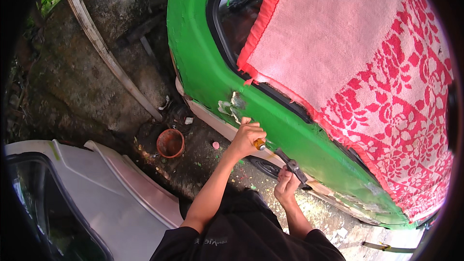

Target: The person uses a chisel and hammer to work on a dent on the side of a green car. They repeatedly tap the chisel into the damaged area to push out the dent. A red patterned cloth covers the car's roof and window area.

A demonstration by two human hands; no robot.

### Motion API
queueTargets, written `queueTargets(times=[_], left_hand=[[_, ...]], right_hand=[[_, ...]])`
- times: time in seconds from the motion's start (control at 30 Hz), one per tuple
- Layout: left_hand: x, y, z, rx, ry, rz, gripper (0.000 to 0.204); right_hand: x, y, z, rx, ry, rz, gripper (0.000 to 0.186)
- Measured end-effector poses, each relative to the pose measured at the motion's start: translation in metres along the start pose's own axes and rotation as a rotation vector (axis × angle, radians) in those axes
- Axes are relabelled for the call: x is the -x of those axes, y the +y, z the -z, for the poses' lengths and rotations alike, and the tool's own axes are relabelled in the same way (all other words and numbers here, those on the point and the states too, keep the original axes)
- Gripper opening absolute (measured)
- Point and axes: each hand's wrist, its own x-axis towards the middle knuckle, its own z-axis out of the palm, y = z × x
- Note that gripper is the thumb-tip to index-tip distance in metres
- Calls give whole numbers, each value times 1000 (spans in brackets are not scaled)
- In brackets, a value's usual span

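Pale car (116,188) fills the lower left of the frame, with a terracotta pot (170,143) left of centre. Chipped paint (236,100) marks the green vehicle (205,75) near the middle; just below, the left hand (247,137) is closed around an amber-handled tool (260,144). Lower right of it, the right hand (287,183) grips a hammer (293,166). Patterned pink-and-red cloth (338,43) covers the upper right.

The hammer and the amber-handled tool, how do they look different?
The hammer is in the right hand; the amber-handled tool is in the left hand. The hammer's head is dark, while the amber-handled tool looks yellowish-brown. The hammer's head shows clearly; the amber-handled tool is mostly hidden. Both are gripped.
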Motion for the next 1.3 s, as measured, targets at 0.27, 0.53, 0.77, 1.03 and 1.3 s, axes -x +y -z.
queueTargets(times=[0.27,0.53,0.77,1.03,1.3], left_hand=[[-5,2,-1,-6,-8,25,25],[-10,-1,-3,-42,-33,45,25],[-11,-1,-13,-52,-8,6,25],[-13,0,-13,-66,7,11,26],[-12,-2,-16,-98,17,30,23]], right_hand=[[-8,9,-7,40,24,115,49],[-20,4,-8,187,-16,139,42],[-12,20,-10,36,43,122,32],[-11,25,-7,-296,86,53,35],[-12,26,-6,-349,112,36,44]])
